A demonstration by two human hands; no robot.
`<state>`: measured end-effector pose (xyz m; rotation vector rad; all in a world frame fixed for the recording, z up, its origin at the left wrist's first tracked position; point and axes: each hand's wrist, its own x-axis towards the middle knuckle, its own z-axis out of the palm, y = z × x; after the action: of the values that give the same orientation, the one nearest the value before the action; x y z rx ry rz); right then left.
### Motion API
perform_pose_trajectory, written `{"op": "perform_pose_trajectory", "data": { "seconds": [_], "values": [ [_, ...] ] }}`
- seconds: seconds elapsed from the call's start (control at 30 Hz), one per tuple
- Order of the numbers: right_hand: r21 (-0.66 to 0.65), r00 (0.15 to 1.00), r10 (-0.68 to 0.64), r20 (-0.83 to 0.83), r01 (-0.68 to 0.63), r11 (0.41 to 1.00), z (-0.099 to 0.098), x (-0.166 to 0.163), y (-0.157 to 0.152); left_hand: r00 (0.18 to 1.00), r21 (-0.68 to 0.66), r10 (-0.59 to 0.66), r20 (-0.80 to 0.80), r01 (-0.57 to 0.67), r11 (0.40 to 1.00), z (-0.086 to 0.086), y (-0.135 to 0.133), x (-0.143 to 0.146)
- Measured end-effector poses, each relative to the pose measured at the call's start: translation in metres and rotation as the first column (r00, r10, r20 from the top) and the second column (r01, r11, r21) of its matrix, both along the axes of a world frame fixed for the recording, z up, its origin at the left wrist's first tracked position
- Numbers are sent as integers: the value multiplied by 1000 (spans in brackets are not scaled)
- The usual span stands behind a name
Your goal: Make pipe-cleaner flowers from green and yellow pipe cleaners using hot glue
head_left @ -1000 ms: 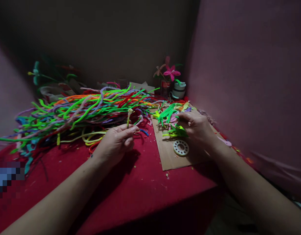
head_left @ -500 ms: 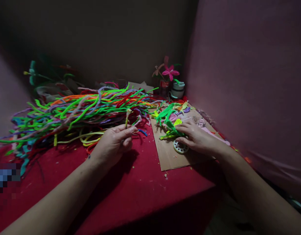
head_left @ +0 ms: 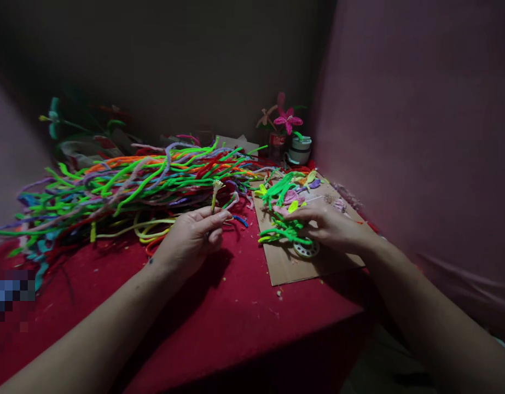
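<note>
My left hand [head_left: 193, 234] is closed around a thin stem with a pale yellow, frayed tip [head_left: 218, 187], held upright above the red cloth. Over a piece of cardboard [head_left: 283, 268], my right hand [head_left: 328, 225] reaches with fingers stretched and thumb apart, touching fuzzy green pipe-cleaner pieces [head_left: 291, 234]. Beneath its thumb lies a white ring-shaped spool with holes [head_left: 307, 250], partly covered. A yellow petal-shaped piece [head_left: 293, 207] and pink pieces [head_left: 291, 196] are just beyond the fingertips.
A large heap of coloured pipe cleaners [head_left: 141, 178] spreads across the left and back of the red tablecloth [head_left: 231, 328]. Behind the cardboard stand a pink fuzzy flower [head_left: 288, 120] and a pale lidded container [head_left: 299, 149]. A pink wall or curtain [head_left: 420, 137] borders the right.
My right hand has shifted slightly, and the green pieces under it now lie lower and further left, over part of the spool. The left hand still holds the stem.
</note>
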<state>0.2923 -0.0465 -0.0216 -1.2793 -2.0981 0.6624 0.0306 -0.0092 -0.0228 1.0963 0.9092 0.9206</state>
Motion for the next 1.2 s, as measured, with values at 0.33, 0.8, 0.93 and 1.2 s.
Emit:
{"op": "perform_pose_trajectory", "data": {
  "seconds": [0.33, 0.8, 0.93, 1.2],
  "values": [
    [177, 974, -145, 173, 114, 978, -3, -6, 2, 999, 22, 23, -38, -22, 1000, 0, -1, 1],
    [-172, 782, -375, -499, 335, 927, 7, 8, 11, 998, 20, 27, -51, -26, 999, 2, -2, 2],
    [-254, 619, -372, -692, 274, 928, 1, 13, 15, 998, 15, 27, -54, -26, 1000, 2, -2, 2],
    [-214, 548, -330, -768, 265, 940, 3, 13, 18, 999, 13, 16, -43, -16, 1000, 1, -1, 1]
  ]
}}
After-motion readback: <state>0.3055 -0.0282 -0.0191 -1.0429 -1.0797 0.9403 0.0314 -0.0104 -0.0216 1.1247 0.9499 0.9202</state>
